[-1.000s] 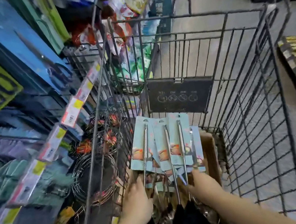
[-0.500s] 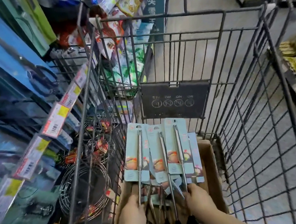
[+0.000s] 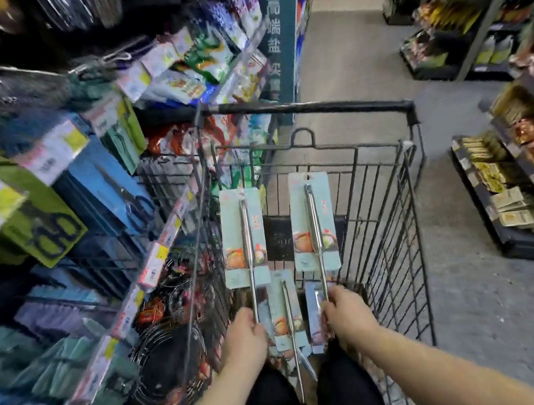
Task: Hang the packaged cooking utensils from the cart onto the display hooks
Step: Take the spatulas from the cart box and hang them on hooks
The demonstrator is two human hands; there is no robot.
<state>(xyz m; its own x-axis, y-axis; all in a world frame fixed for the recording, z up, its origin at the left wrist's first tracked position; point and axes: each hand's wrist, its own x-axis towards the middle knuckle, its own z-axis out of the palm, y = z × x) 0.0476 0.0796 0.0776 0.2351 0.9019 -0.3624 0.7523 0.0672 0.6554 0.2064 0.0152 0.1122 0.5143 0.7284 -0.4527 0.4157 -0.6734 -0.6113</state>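
Note:
My left hand [image 3: 244, 339] grips the steel handle of one packaged utensil [image 3: 242, 237], a long metal tool on a pale teal card, held upright over the cart. A second carded utensil [image 3: 312, 219] stands upright in my right hand [image 3: 346, 315], a little higher than the first. Between my hands, more packaged utensils [image 3: 285, 310] lie lower inside the black wire cart [image 3: 389, 218]. The display hooks are not clearly visible; blurred hanging goods fill the shelving on the left.
Shelving [image 3: 148, 254] with price tags, carded scissors [image 3: 127, 202] and wire racks [image 3: 167, 359] runs close along the cart's left side. The cart handle bar [image 3: 306, 106] crosses ahead. A grey aisle floor [image 3: 482, 308] and low product shelves [image 3: 526, 184] lie to the right.
The bundle held together has split: each hand now lifts one utensil higher and apart, leaving others lower in the cart. The view has tilted up toward the aisle.

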